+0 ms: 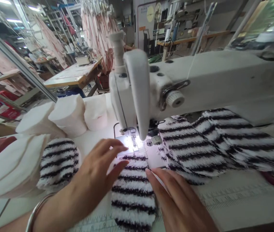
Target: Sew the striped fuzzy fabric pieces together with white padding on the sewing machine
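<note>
A black-and-white striped fluffy fabric piece (pixel 134 195) lies flat on the machine bed, its far edge just in front of the lit presser foot (pixel 134 141) of a white sewing machine (pixel 206 77). My left hand (pixel 98 170) hovers over the left side of the piece, thumb and fingers apart, with nothing between them. Along its right edge rests my right hand (pixel 175 196), fingers stretched out and fingertips on or close to the fabric. More striped fluffy fabric (pixel 197 141) is heaped under the machine arm to the right.
Stacks of cut white padding (pixel 66 114) stand at the back left. A round striped piece (pixel 59 161) sits beside thick white padding (pixel 11 164) on the left. Printed ruler markings (pixel 233 193) run along the front. Behind are a wooden worktable (pixel 74 75) and hanging pink garments (pixel 98 29).
</note>
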### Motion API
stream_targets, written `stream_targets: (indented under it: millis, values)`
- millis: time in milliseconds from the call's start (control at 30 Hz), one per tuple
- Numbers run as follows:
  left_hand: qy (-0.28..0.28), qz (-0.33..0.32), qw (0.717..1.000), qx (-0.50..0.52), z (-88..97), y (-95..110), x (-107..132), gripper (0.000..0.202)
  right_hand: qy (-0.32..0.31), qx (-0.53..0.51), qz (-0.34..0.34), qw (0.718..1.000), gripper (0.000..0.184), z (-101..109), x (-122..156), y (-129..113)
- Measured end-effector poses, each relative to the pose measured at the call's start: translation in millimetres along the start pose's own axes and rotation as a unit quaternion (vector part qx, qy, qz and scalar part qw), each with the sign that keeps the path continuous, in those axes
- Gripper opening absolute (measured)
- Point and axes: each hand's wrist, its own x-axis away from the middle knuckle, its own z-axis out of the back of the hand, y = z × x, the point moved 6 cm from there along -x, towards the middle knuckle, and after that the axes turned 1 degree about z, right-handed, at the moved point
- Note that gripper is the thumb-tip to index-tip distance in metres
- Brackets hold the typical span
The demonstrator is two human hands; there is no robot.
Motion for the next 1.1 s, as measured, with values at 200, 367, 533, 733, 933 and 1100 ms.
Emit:
stream_targets:
  millis: [200, 367, 533, 733, 933, 1100]
  values:
    - [-0.013, -0.145, 0.988, -0.043, -18.2, 33.8, 21.2, 0.03, -0.019, 0.044, 0.065, 0.997, 0.045, -27.3, 0.9, -8.6]
    - [-0.031, -0.112, 0.992, -0.045, -26.3, 18.5, 23.7, 0.034, 0.001, 0.023, 0.022, 0.999, 0.049, -31.1, -14.5, -13.3]
    - [-0.049, -0.081, 0.996, 0.005, -22.2, 11.0, 12.6, 0.034, -0.023, 0.045, 0.057, 0.997, 0.049, -32.3, -23.5, -10.4]
    - [-0.029, 0.057, 0.998, 0.029, -6.9, -32.3, -3.7, 0.021, -0.013, -0.085, -0.026, 0.996, 0.021, -11.7, -20.3, 24.5]
    - [-0.101, 0.1, 0.987, 0.07, -26.0, -48.0, -11.8, 0.032, -0.043, -0.16, -0.125, 0.978, 0.014, -14.3, -21.1, 26.9]
    - [-0.127, 0.094, 0.982, 0.101, -31.6, -43.1, -11.7, 0.027, -0.05, -0.144, -0.147, 0.977, 0.015, -17.3, -25.0, 18.2]
